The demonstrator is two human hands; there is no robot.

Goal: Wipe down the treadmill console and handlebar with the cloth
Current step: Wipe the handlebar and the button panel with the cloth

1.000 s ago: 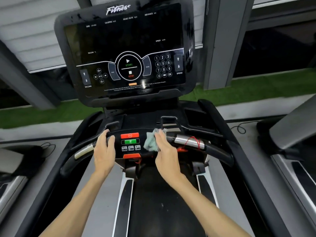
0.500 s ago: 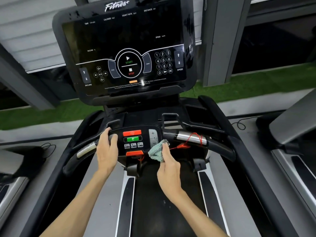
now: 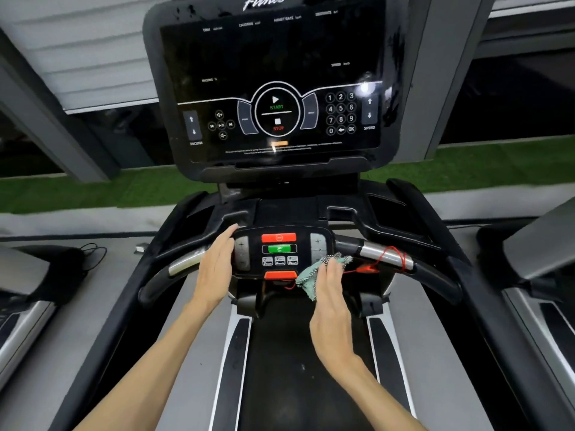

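Note:
The black treadmill console (image 3: 273, 88) stands tall ahead, its touch panel dark with white markings. Below it the curved handlebar (image 3: 382, 256) carries a small button pad (image 3: 280, 253) with red and green keys. My right hand (image 3: 329, 293) presses a pale green cloth (image 3: 314, 275) against the lower right corner of that pad. My left hand (image 3: 217, 269) lies flat, fingers straight, against the pad's left edge and over the bar. A red safety cord (image 3: 389, 259) is looped round the bar's silver grip on the right.
The running belt (image 3: 298, 368) stretches below my arms between grey side rails. Neighbouring treadmills (image 3: 535, 275) flank both sides. A black cable (image 3: 90, 253) lies on the left deck. Green turf (image 3: 466, 166) and grey pillars lie beyond the console.
My right hand slid the cloth from the upper right of the button pad down to its lower right corner. My left hand loosened from gripping the bar to lying flat.

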